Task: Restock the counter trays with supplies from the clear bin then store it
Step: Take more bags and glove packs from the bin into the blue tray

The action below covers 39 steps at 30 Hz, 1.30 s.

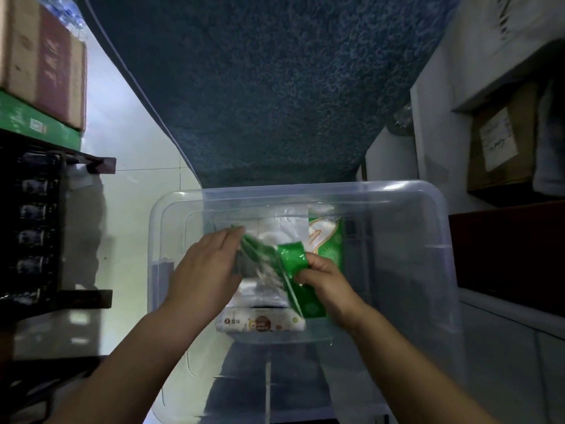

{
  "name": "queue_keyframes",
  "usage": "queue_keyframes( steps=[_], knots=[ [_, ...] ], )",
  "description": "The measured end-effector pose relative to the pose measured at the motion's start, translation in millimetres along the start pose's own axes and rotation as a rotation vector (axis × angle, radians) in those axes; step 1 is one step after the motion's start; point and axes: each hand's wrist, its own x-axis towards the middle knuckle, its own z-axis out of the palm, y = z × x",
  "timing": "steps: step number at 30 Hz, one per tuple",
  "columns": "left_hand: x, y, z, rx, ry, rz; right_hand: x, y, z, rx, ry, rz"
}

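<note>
Both hands, left (208,264) and right (324,276), clamped on green wrapper (290,261) inside clear bin (440,240); likely pulling supplies out; next, lifting free.

The green wrapper (295,272) between the two hands is smeared by motion, so its print cannot be read and its exact shape is unclear. The left hand (203,270) covers the wrapper's left end, and the right hand (325,281) hides its lower right part inside its grip. The clear bin (440,255) runs off the bottom edge of the frame. Both forearms are cut there too. Cardboard boxes (46,62) at upper left are cropped, their lettering illegible. The dark rack (36,228) at left holds items too dim to identify.
</note>
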Motion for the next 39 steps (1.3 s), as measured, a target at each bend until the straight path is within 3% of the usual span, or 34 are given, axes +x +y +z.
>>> queue_keyframes(
  steps=[3, 7, 9, 12, 15, 18, 23, 29, 32, 35, 37, 39],
  knots=[
    [1, 1, 3, -0.106, -0.152, 0.108, -23, 5, 5, 0.089, -0.079, 0.041],
    [-6, 4, 5, -0.036, -0.233, 0.218, -44, 6, -1, 0.228, -0.071, 0.053],
    [-11, 5, 4, -0.012, -0.233, 0.207, -44, 9, -9, 0.166, 0.045, 0.012],
    [-21, 2, 0, -0.083, -0.109, 0.068, -25, 25, -42, -0.033, 0.444, -0.094],
    [-23, 0, -13, -0.121, 0.038, -0.079, 2, 45, -78, -0.265, 0.743, 0.046],
    [-16, -6, -24, -0.065, 0.111, -0.114, 31, 72, -92, -0.372, 0.687, 0.223],
    [-11, -12, -30, -0.033, 0.121, -0.102, 58, 87, -70, -0.473, 0.616, 0.23],
    [-10, -9, -30, -0.028, 0.15, -0.117, 31, 72, -70, -0.698, 0.939, 0.161],
    [-10, -1, -29, -0.034, 0.109, -0.075, 13, 65, -71, -0.704, 0.926, 0.09],
    [-8, 13, -23, -0.111, 0.021, -0.052, 1, 56, -56, -0.638, 0.853, -0.173],
    [-4, 26, -14, -0.172, -0.031, -0.079, -3, 48, -39, -0.363, 0.622, -0.221],
    [3, 40, -2, -0.202, -0.096, -0.096, -8, 38, -24, -0.008, 0.346, -0.103]
  ],
)
